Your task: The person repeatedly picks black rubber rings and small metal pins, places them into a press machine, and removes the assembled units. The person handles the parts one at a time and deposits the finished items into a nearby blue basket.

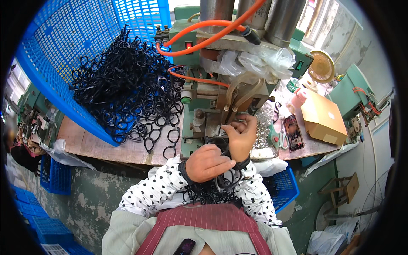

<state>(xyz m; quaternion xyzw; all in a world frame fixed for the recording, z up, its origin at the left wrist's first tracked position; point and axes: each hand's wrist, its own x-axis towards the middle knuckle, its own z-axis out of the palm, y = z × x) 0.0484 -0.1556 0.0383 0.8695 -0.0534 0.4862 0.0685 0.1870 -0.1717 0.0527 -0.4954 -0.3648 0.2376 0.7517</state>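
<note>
My left hand point(208, 163) is closed, knuckles up, in front of the green bench machine point(199, 91). A black eyeglass frame point(222, 143) shows just past its knuckles, partly hidden, and seems to be in its grip. Higher up, my right hand point(241, 135) reaches to the machine's metal work area point(212, 123) with thumb and fingers pinched together. What it pinches is too small to name. More black frames point(208, 193) lie in a heap on my lap beneath both wrists. Small shiny metal parts point(262, 131) are spread right beside my right hand.
A tipped blue basket point(42, 68) spills a big pile of black frames point(127, 80) onto the table at left. Orange hoses point(208, 25) loop over the machine. To the right are scissors point(282, 137), a phone point(293, 132) and a cardboard box point(324, 119). A blue crate point(285, 187) stands below.
</note>
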